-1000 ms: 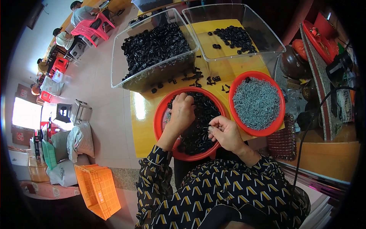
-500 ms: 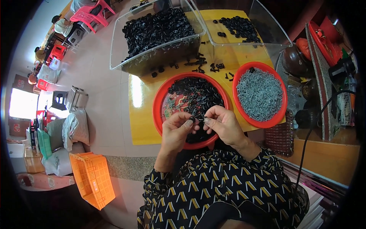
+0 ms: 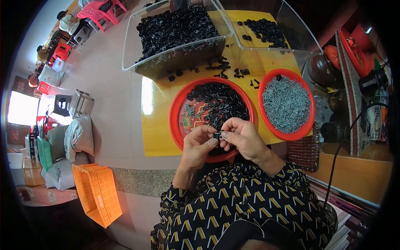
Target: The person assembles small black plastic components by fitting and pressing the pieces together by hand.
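Above the near part of a red round tray (image 3: 171, 121), my two hands meet at the fingertips. A small black plastic piece (image 3: 216, 136) is pinched between the thumb and fingers of my left hand (image 3: 195, 146). My right hand (image 3: 246, 141) is closed too, its thumb and forefinger against the right side of that piece. What it pinches looks like a small silvery screw, mostly hidden by the fingers. Many loose black plastic pieces (image 3: 233, 104) lie in the tray, heaped toward its right. Silvery screws (image 3: 285, 106) fill a red oval tray (image 3: 261, 100) to the right.
A clear bin (image 3: 125, 50) heaped with black pieces stands at the back of the yellow table (image 3: 156, 139). Another clear bin (image 3: 320, 51) holds fewer. Loose black parts lie between bins and trays. An orange crate (image 3: 102, 193) is at lower left; a black cable (image 3: 336, 154) hangs right.
My fingertips have come together, and my right fingers now touch the black piece. A thin silvery thing showing between the hands earlier is now mostly covered. The whole view has shifted slightly.
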The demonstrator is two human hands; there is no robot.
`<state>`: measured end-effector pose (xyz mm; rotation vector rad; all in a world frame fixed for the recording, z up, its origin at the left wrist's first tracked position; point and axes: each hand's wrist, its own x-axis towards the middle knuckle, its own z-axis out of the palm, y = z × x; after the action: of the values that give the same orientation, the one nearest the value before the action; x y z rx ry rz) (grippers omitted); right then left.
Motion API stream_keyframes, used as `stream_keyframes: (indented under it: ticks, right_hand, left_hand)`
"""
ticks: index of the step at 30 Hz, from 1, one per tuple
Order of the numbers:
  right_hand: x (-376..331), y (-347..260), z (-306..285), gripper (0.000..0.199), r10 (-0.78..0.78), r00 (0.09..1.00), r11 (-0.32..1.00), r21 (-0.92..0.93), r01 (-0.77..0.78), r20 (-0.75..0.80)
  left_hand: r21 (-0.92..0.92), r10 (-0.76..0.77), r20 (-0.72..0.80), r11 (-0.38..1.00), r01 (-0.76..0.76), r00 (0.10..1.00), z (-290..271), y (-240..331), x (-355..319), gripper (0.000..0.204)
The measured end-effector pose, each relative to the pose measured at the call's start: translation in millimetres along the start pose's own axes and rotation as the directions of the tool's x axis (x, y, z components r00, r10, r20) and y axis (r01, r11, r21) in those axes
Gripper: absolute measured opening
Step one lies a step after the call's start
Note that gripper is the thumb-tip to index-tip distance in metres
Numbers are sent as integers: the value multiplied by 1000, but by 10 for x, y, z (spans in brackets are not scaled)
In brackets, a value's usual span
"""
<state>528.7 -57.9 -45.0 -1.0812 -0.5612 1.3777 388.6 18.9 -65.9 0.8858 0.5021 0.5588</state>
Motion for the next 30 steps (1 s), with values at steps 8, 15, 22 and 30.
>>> stream_keyframes:
  ticks: [8, 15, 22, 30]
  right_hand:
    - [-34, -106, 32, 7, -59, 996, 961, -274, 38, -68]
    - [-46, -76, 61, 7, -111, 992, 922, -380, 78, -66]
    - [-45, -76, 49, 6, -138, 989, 880, -465, 96, -57]
    - [-32, -55, 42, 6, -155, 987, 857, -503, 112, -44]
  left_hand:
    - [-278, 20, 55, 961, -3, 998, -60, -37, -14, 23]
    - [-193, 24, 14, 981, -20, 1000, -56, -41, -30, 24]
    - [-72, 54, -6, 996, -54, 999, -47, -56, -52, 23]
    - [123, 103, -27, 987, -99, 994, 4, -15, -88, 24]
